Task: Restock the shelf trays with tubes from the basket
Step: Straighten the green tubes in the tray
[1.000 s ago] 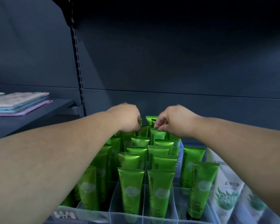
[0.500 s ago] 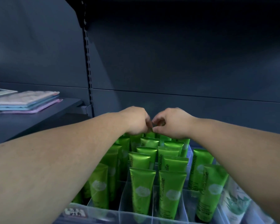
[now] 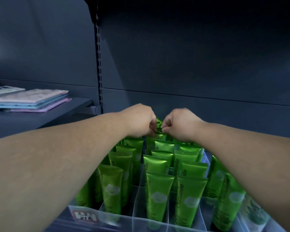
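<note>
Tubes point(image 3: 157, 195) stood upright in rows, front to back, inside the divided tray point(image 3: 136, 213). Left hand point(image 3: 137, 121) and right hand point(image 3: 181, 124) sat side by side over the back rows, both pinching the top of the rear tube point(image 3: 159, 133) between them. Other tubes point(image 3: 256, 213) stood right of the tray. Stack of flat packets point(image 3: 30, 99) lay on the neighbouring shelf point(image 3: 40, 118), left of the upright post point(image 3: 99, 64).

- Open room is left above the green tubes point(image 3: 159, 186) (loads, honestly).
- Sideways passage is blocked by clear dividers point(image 3: 135, 198).
- Behind, reach is stopped by the back panel point(image 3: 191, 101).
</note>
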{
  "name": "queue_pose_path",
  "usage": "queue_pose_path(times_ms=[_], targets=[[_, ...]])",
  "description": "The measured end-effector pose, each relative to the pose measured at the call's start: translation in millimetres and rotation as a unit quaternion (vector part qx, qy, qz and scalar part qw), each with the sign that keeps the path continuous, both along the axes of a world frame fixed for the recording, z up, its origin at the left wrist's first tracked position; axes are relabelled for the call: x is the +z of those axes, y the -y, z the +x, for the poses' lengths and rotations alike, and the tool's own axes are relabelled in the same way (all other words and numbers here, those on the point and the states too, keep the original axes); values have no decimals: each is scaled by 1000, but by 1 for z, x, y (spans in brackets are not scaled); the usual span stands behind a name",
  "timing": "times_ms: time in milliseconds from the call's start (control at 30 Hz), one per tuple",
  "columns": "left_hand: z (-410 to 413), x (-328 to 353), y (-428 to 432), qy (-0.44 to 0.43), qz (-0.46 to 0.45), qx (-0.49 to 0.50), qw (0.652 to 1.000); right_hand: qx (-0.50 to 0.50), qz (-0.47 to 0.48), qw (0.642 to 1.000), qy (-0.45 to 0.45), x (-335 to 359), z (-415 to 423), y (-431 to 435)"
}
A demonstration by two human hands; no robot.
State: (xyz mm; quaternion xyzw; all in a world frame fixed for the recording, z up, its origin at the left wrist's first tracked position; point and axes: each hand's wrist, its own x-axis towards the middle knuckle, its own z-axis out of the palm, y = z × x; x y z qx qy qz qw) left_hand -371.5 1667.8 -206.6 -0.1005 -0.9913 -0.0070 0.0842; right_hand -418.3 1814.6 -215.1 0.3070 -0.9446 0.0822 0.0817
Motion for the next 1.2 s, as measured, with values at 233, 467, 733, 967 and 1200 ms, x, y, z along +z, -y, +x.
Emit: queue_pose_path(times_ms=[233, 467, 733, 967, 1200], targets=[[0, -7, -2, -27, 26, 2, 999, 4, 45, 999, 11, 2, 2, 6], [1, -4, 1, -28, 79, 7, 996, 19, 26, 999, 39, 2, -1, -3], [1, -8, 4, -10, 95, 17, 995, -11, 47, 998, 48, 11, -2, -36], [1, -4, 5, -28, 134, 36, 990, -3, 8, 999, 48, 7, -7, -40], [-4, 5, -4, -103, 139, 58, 983, -37, -50, 998, 0, 30, -13, -66]])
